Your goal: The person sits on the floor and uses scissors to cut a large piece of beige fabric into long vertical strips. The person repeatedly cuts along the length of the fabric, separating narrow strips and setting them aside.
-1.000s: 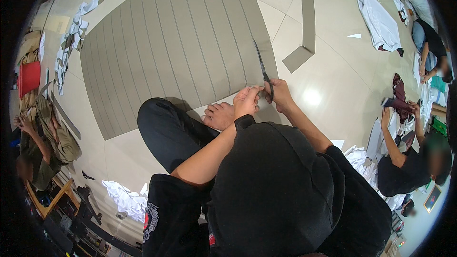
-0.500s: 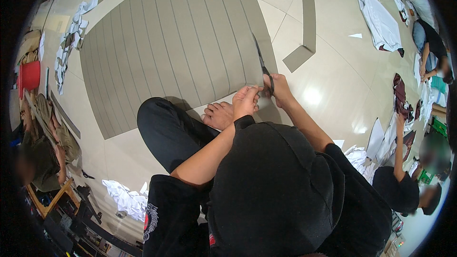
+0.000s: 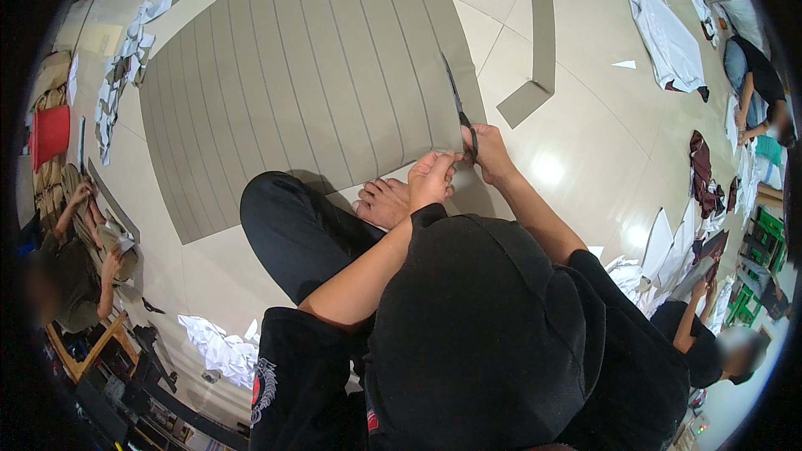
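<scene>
While right hand (image 3: 488, 153) grips black scissors (image 3: 458, 98), left hand (image 3: 431, 177) pinching striped sheet (image 3: 313, 67) by near edge, floor (image 3: 593, 134) alongside

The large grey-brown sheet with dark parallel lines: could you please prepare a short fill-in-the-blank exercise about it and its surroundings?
1. The person's right hand holds a pair of black ____.
2. A bent grey-brown strip lies on the pale tiled floor to the ____ of the large grey-brown sheet.
3. Near the person's left hand, one bare ____ shows.

Missing words: scissors; right; foot.
</scene>
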A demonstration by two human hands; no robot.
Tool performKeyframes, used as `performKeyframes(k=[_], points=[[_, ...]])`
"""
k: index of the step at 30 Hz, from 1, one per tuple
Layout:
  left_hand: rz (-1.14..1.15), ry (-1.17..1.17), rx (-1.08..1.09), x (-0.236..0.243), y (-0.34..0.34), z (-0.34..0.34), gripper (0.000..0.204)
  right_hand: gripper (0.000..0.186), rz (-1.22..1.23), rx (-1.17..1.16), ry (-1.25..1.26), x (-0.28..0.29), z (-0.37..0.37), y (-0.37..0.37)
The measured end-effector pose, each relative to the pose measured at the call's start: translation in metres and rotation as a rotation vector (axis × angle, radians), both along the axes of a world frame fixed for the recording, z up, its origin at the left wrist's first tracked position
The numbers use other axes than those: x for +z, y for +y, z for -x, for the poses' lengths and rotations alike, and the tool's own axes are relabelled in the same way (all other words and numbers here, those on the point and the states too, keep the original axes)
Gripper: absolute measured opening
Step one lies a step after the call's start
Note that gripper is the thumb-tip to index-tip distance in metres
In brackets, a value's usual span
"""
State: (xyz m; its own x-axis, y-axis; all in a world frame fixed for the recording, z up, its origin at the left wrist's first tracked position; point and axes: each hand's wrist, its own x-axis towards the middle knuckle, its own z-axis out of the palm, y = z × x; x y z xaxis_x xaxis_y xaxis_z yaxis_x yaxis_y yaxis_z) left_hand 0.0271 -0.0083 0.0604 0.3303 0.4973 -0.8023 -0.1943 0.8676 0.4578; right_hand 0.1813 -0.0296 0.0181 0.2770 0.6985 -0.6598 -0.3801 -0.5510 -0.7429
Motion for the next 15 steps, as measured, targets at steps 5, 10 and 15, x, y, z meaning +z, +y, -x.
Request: performKeyframes(k=[5, 10, 15], points=[[0.001, 0.007, -0.004, -0.0014, -0.0001, -0.0008, 0.015, 0.038, -0.01, 0.002, -0.012, -0.0032, -0.0004, -0.001], [-0.016, 0.009, -0.006, -0.0038, -0.0014, 0.0, 0.015, 0.037, -0.017, -0.001, -0.001, 0.0029, 0.0016, 0.0002], [-0.022, 0.011, -0.017, -0.0011, -0.0009, 0.0009, 0.016, 0.035, -0.022, -0.004, -0.006, 0.0033, 0.0032, 0.0009]])
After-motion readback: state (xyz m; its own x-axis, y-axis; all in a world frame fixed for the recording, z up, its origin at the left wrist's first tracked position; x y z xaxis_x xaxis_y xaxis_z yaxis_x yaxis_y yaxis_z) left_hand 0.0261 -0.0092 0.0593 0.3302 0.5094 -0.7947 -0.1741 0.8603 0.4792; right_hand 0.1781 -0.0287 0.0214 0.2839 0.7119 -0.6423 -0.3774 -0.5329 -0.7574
